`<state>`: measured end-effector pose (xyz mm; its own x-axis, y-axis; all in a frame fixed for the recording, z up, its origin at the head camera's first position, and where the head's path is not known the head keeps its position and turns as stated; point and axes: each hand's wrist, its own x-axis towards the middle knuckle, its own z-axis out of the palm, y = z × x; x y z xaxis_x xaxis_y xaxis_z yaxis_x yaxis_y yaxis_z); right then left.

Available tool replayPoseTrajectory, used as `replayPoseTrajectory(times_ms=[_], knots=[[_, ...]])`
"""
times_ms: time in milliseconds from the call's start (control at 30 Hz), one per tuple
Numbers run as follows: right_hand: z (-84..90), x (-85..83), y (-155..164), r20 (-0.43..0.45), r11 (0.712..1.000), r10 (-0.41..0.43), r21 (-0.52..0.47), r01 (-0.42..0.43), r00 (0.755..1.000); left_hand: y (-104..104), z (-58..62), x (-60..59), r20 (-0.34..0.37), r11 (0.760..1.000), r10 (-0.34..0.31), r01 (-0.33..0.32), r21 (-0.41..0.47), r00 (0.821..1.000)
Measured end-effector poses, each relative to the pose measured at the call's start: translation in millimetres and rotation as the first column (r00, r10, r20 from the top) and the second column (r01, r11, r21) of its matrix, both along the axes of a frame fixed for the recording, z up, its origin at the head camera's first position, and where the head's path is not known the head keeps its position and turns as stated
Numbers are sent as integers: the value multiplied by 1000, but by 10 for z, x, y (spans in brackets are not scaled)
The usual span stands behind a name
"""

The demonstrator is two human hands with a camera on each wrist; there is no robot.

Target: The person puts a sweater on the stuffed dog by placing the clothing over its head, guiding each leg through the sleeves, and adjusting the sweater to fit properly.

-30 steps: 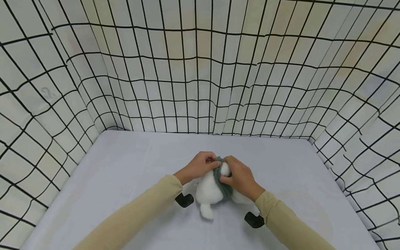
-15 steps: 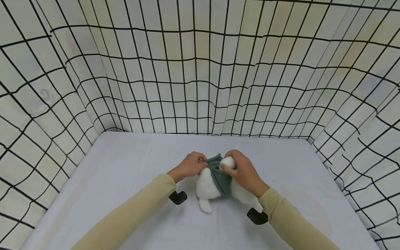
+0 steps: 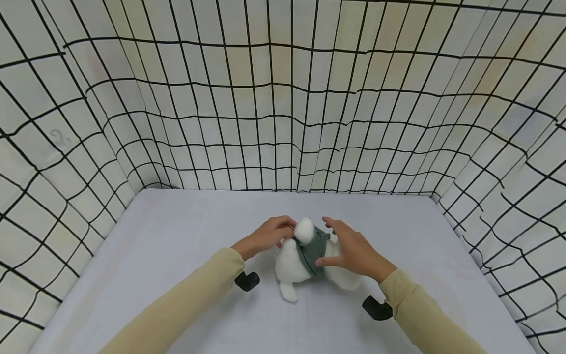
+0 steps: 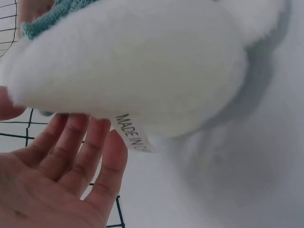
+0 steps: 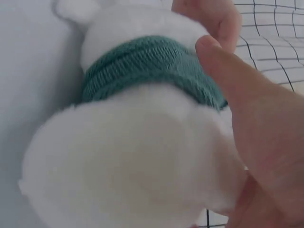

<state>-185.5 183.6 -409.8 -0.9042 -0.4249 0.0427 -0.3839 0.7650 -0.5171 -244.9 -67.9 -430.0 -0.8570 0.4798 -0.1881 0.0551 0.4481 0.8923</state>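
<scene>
We observe the left hand (image 3: 266, 236) released, relaxed fingers touching the white plush toy (image 3: 289, 264) on the surface (image 3: 194, 216); the right hand (image 3: 359, 253), also released, is spread beside its teal scarf (image 3: 311, 254).

There are two hands (image 3: 267, 236) (image 3: 357, 251), one plush toy (image 3: 288, 263), one garment (image 3: 312, 251).

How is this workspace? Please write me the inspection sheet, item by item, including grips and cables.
Surface: white table, flat.
Job's things: white plush toy, green knitted cloth around it; tag shows "MADE IN".
Clutter: nothing seen.
Left grip: fingers against the plush toy; whether they pinch is unclear.
Right grip: thumb and fingers spread by the green knitted cloth.
Cables: nothing seen.
Surroundings: black net, pale walls behind and at sides.
</scene>
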Motion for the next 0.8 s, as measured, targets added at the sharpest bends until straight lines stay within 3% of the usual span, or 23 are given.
replayPoseTrajectory(times_ms=[267,500,633,800], knots=[[-121,-29,324,191,999,-22,37,15,981,-75,-13,-5,32,1000,12,-12,3,999],[-234,-27,434,281,998,-53,-1,55,958,-142,-33,-4,-12,1000,-19,19,16,1000],[-272,-51,409,244,997,-27,-61,43,969,-155,-52,-27,-27,999,-34,35,34,999],[-195,-93,392,64,997,-14,-71,18,998,-140,-23,-26,-55,998,-20,23,57,998]])
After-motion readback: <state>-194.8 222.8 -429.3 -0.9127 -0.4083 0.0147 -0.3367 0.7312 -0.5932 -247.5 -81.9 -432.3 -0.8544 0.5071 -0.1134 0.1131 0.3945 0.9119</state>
